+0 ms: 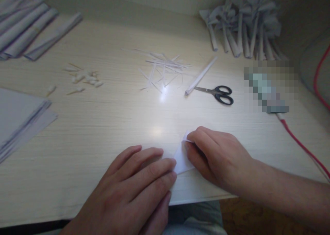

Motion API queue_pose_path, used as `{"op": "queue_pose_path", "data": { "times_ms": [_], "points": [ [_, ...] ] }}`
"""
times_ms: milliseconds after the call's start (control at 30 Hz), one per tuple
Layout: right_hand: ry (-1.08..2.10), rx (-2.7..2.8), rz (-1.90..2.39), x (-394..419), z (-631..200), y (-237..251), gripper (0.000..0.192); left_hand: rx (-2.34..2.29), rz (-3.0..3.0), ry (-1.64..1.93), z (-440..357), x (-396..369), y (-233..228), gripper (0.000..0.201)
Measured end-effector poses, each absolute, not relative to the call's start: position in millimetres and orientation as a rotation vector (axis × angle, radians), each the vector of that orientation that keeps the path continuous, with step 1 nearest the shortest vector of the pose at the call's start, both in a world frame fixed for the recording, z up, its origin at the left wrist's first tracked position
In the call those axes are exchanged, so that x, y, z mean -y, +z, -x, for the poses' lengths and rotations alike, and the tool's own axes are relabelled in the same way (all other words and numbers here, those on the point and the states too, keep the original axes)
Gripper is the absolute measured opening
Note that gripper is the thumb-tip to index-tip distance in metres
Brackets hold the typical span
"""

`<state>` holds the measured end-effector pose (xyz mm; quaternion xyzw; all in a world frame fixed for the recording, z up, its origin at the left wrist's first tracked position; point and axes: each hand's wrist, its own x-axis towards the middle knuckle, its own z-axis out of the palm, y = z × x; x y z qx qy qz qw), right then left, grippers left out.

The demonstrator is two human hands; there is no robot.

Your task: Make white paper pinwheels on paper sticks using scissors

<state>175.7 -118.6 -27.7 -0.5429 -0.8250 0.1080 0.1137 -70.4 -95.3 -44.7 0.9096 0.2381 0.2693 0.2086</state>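
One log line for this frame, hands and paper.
left hand: flat on white paper | right hand: pinching paper's folded edge | scissors: on table, untouched

Pale table (108, 125): scissors (218, 93), paper strips (163, 68).

a paper-craft work spot, likely at a home or office desk: a pale wood-grain surface (103, 125) set against a wall carries stacked sheets (18, 121), rolled paper tubes (31, 29), a heap of folded paper pieces (242, 25), cut strips (162, 66) and scissors (219, 93).
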Motion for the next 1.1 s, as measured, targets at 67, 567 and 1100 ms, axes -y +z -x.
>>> {"op": "queue_pose_path", "data": {
  "times_ms": [67,567,1100],
  "points": [
    [0.316,2.407,1.595,118.5,-175.3,-28.1,0.017,-0.657,-2.529,0.754,70.6,95.4,-45.2,0.028],
    [0.141,2.31,1.63,119.8,-172.3,-29.3,0.017,-0.621,-2.581,0.786,70.9,93.6,-47.6,0.028],
    [0.117,2.206,1.714,122.3,-172.3,-32.7,0.013,-0.611,-2.566,0.799,70.4,93.7,-47.3,0.028]
  ]
}}
